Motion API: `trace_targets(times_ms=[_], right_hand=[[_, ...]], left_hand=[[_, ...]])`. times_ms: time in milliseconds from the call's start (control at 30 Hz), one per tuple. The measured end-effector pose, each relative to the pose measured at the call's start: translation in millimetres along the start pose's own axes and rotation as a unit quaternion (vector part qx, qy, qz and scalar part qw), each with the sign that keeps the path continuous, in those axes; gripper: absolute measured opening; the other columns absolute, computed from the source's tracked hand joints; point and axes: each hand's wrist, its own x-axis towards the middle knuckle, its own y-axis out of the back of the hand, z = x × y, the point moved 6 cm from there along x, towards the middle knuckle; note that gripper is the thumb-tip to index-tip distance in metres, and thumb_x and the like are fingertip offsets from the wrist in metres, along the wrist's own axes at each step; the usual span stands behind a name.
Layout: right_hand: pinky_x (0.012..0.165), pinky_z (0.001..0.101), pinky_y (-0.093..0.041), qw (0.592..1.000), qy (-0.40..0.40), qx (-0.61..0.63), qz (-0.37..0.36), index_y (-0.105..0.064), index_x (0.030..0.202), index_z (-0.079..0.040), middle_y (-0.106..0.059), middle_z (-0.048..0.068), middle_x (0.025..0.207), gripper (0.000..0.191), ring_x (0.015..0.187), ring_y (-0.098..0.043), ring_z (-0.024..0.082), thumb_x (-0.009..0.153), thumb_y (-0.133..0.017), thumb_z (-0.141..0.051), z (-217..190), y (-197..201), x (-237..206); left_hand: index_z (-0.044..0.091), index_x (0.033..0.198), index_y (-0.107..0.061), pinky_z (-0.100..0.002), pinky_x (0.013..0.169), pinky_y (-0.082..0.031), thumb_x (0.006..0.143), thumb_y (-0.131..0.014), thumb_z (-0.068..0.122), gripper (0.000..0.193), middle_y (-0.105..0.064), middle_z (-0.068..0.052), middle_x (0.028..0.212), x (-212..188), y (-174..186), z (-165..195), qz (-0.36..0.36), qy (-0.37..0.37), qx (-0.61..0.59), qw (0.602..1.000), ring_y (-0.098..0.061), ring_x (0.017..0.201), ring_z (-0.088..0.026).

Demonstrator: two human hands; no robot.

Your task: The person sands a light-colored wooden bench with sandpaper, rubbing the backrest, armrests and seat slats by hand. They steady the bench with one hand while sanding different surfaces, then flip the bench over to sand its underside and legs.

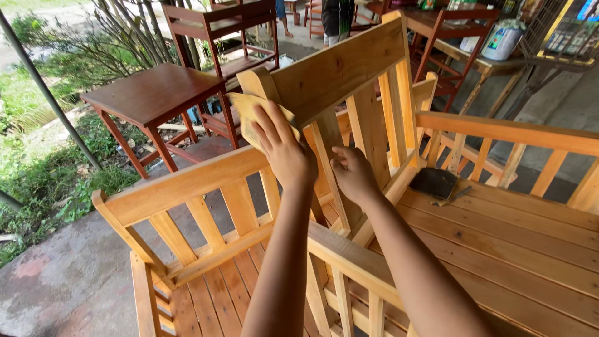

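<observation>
My left hand (284, 146) presses a folded sheet of yellowish sandpaper (246, 112) against the upright post (259, 84) of an unfinished light-wood chair's backrest (340, 68). My right hand (352, 171) rests with curled fingers against a vertical slat (368, 134) of the same backrest, holding nothing that I can see. A second unfinished chair's slatted armrest (187, 184) runs below my left arm.
A dark sanding block (433, 182) lies on the slatted seat (518, 243) at right. Reddish-brown stained tables (153, 93) and a shelf (218, 25) stand behind on concrete. A white bucket (502, 40) sits at back right. A person (337, 19) stands far off. Grass lies left.
</observation>
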Motion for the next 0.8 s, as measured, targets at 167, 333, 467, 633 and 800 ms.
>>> trace_targets(times_ms=[167, 333, 467, 633, 800], right_hand=[[0.094, 0.0354, -0.056, 1.000, -0.004, 0.011, 0.005, -0.063, 0.129, -0.005, -0.066, 0.013, 0.127, 0.034, 0.109, -0.070, 0.024, 0.098, -0.063, -0.018, -1, 4, -3], [0.093, 0.0353, -0.056, 1.000, 0.012, 0.016, -0.008, -0.062, 0.129, -0.004, -0.063, 0.014, 0.128, 0.032, 0.111, -0.068, 0.023, 0.099, -0.061, -0.017, -2, 6, -2], [0.094, 0.0354, -0.056, 1.000, -0.013, -0.009, -0.009, -0.064, 0.127, -0.004, -0.067, 0.014, 0.126, 0.033, 0.109, -0.070, 0.024, 0.097, -0.063, -0.016, 2, 5, -2], [0.094, 0.0352, -0.056, 1.000, -0.003, 0.011, -0.015, -0.062, 0.129, -0.004, -0.066, 0.014, 0.126, 0.034, 0.109, -0.069, 0.024, 0.097, -0.062, -0.017, 1, 1, -3], [0.093, 0.0351, -0.056, 1.000, -0.002, 0.012, -0.023, -0.063, 0.128, -0.004, -0.065, 0.014, 0.125, 0.033, 0.109, -0.069, 0.023, 0.098, -0.062, -0.017, 1, 3, -2]], left_hand=[[0.012, 0.163, -0.019, -0.061, 0.124, -0.016, 0.090, -0.063, 0.009, 0.084, -0.006, -0.026, 0.168, -16, 17, 16, -0.022, -0.029, 0.034, 0.999, -0.007, 0.153, -0.056], [0.007, 0.167, -0.015, -0.055, 0.132, -0.016, 0.095, -0.057, 0.003, 0.084, -0.011, -0.020, 0.175, 37, 11, 15, 0.001, -0.021, -0.007, 1.000, -0.009, 0.161, -0.049], [0.000, 0.165, -0.013, -0.055, 0.132, -0.013, 0.084, -0.052, -0.006, 0.090, -0.011, -0.022, 0.173, -9, 12, 20, -0.024, 0.001, -0.001, 1.000, -0.007, 0.161, -0.050], [-0.005, 0.162, -0.008, -0.057, 0.131, -0.010, 0.086, -0.051, -0.004, 0.087, -0.010, -0.027, 0.171, -12, 17, 21, 0.020, -0.008, -0.042, 0.999, -0.008, 0.159, -0.051], [-0.004, 0.165, -0.013, -0.054, 0.131, -0.017, 0.110, -0.045, 0.003, 0.064, -0.015, -0.027, 0.174, 28, 12, 18, 0.053, 0.044, -0.094, 0.993, -0.013, 0.161, -0.049]])
